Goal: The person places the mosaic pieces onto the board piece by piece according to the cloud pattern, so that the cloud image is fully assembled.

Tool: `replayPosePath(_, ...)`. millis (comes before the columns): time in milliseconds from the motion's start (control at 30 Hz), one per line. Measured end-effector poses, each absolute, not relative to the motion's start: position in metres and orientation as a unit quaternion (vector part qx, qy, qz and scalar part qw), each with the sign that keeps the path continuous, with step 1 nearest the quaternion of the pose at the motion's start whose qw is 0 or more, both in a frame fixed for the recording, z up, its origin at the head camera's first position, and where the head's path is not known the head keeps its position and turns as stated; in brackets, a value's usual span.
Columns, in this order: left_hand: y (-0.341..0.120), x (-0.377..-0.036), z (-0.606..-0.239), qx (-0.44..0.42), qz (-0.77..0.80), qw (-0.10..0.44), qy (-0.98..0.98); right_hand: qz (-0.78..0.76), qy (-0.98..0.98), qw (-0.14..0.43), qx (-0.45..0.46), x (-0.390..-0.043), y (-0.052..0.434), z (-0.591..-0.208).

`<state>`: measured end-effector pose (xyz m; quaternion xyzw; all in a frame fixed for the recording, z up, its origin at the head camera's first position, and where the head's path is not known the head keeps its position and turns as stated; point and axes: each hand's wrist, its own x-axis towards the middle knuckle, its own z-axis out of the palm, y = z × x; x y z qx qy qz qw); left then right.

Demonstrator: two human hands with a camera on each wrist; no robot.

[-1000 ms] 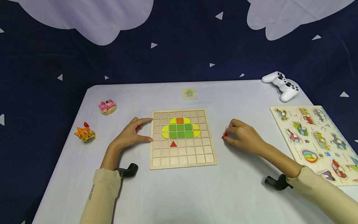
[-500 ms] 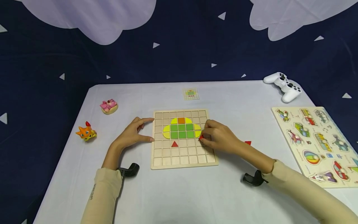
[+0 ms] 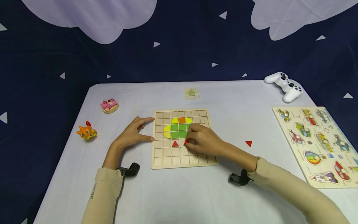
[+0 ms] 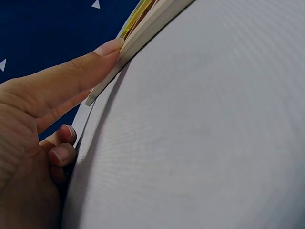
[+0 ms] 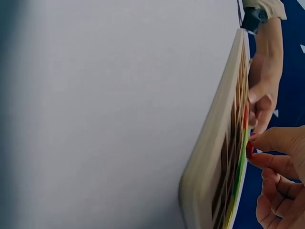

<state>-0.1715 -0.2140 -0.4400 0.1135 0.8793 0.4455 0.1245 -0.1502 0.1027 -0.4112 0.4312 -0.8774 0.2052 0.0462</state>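
A wooden grid board (image 3: 165,161) lies on the table, with yellow rounded pieces (image 3: 167,132), green squares (image 3: 175,131) and an orange square (image 3: 182,120) set in its cells. One red triangle (image 3: 175,144) sits below the green squares. Between thumb and index finger my right hand (image 3: 205,140) pinches another red triangle (image 5: 250,148), close over the cells right of the first one. That hand covers the right part of the pattern. My left hand (image 3: 130,132) touches the board's left edge with extended thumb and index finger; its other fingers curl inward.
A third red triangle (image 3: 248,143) lies right of the board. Behind the board is a small pattern card (image 3: 191,93). A picture puzzle board (image 3: 296,152) and white game controller (image 3: 283,86) are at right; an orange figurine (image 3: 86,132) and pink figurine (image 3: 109,106) at left.
My right hand has carried the pinched red triangle leftward from beside the board to over its cells, uncovering the loose triangle at right. The left hand has stayed at the board's edge.
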Motion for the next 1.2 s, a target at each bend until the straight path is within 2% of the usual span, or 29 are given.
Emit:
replayPosePath(233, -0.214, -0.171, -0.439, 0.116, 0.450, 0.125, 0.877, 0.166, -0.882, 0.051, 0.439, -0.149, 0.091, -0.414)
replayPosePath(500, -0.213, -0.171, -0.438, 0.117, 0.448, 0.125, 0.877, 0.186, -0.887, 0.027, 0.421, -0.146, 0.091, -0.412)
replayPosePath(800, -0.213, -0.171, -0.439, 0.113, 0.449, 0.126, 0.877, 0.193, -0.886, 0.030, 0.420, -0.145, 0.094, -0.411)
replayPosePath(1000, -0.214, -0.171, -0.441, 0.111, 0.447, 0.129, 0.878, 0.207, -0.892, 0.040, 0.400, -0.144, 0.109, -0.408)
replayPosePath(1200, -0.214, -0.172, -0.441, 0.116, 0.445, 0.126, 0.879, 0.197, -0.907, 0.036, 0.370, -0.140, 0.145, -0.405)
